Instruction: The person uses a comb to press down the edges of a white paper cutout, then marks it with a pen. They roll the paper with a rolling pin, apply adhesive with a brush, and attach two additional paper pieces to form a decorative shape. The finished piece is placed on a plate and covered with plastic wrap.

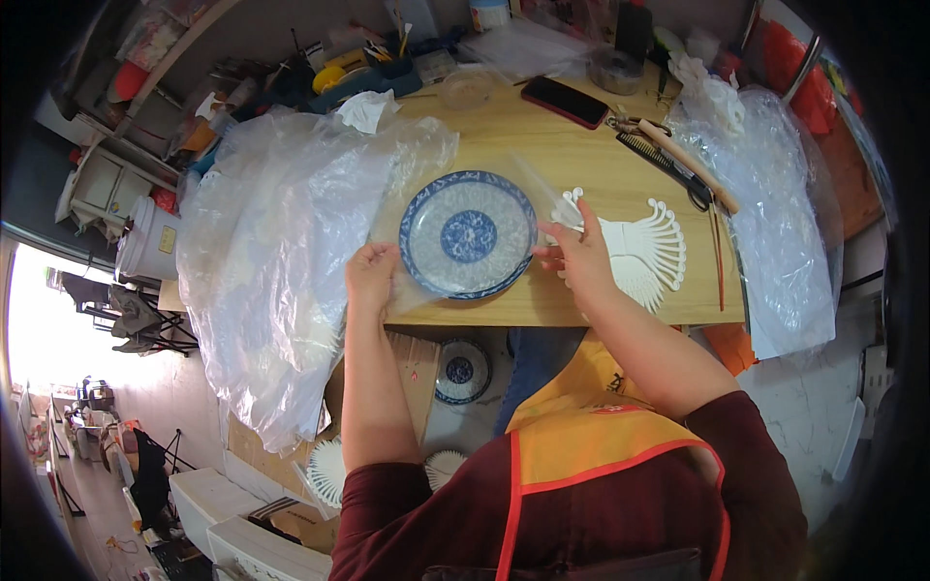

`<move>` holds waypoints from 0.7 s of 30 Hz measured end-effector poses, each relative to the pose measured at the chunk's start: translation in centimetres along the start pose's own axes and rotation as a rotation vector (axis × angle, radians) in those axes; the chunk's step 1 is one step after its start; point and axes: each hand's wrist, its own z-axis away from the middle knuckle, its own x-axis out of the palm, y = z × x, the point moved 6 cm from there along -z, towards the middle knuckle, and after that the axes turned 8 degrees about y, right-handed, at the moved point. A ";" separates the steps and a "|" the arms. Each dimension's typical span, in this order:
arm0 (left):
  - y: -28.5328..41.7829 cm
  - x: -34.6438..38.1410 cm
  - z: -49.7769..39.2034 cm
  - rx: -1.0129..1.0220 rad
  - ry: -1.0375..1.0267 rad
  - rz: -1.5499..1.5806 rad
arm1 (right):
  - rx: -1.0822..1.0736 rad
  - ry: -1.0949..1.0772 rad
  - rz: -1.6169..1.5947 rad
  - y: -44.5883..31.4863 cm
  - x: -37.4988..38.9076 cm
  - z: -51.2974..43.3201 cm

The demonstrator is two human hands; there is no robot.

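A blue-and-white patterned plate [468,234] lies on the wooden table, with clear plastic film over or around it. My left hand [372,277] is at the plate's lower left rim, its fingers closed on the film. At the right rim is my right hand [579,250], thumb and index finger spread; the film passes close to its fingers, and whether it grips any cannot be told. Beneath and beyond that hand, a white fan-shaped openwork piece [632,250] rests on the table, partly hidden by the hand.
Crumpled clear plastic sheeting [283,240] covers the table's left side; more plastic [777,218] hangs at the right. A phone [565,102], a black comb [654,157] and a wooden rod [686,165] lie toward the back right. Another patterned plate [463,371] is below the front edge.
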 end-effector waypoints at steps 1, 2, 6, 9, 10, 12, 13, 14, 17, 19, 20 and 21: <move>-0.1 -0.1 -0.3 0.018 -0.005 -0.014 | -0.017 0.005 0.090 -0.1 -0.6 0.1; -0.2 -0.4 -0.6 0.036 0.006 -0.070 | -0.035 -0.006 0.161 -0.2 -1.1 0.2; 0.6 -1.0 -0.8 0.146 0.131 -0.382 | -0.007 -0.056 0.264 0.7 -1.9 0.2; 3.2 -0.9 1.3 0.420 0.426 -0.683 | -0.102 -0.072 0.331 1.2 -2.2 0.7; 4.3 -0.6 2.4 0.544 0.547 -0.770 | -0.108 -0.083 0.339 1.6 -2.3 1.0; 5.7 2.2 3.0 0.704 0.329 -0.723 | -0.131 -0.122 0.311 2.1 -2.4 1.6; 6.3 3.6 3.4 0.793 0.227 -0.688 | -0.144 -0.112 0.369 2.4 -2.5 1.9; 6.3 5.7 3.6 0.824 0.101 -0.725 | -0.168 -0.123 0.380 2.5 -2.5 2.2; 5.9 10.6 5.1 0.947 -0.124 -0.850 | -0.282 -0.111 0.389 1.6 -2.6 2.3; 4.8 12.2 5.3 0.946 -0.249 -0.947 | -0.387 -0.046 0.433 0.1 -3.3 2.1; 4.1 12.6 5.4 0.906 -0.315 -0.996 | -0.447 0.003 0.476 -1.0 -3.8 1.5; 3.3 12.8 5.3 0.849 -0.387 -1.057 | -0.523 0.041 0.508 -2.3 -4.3 0.9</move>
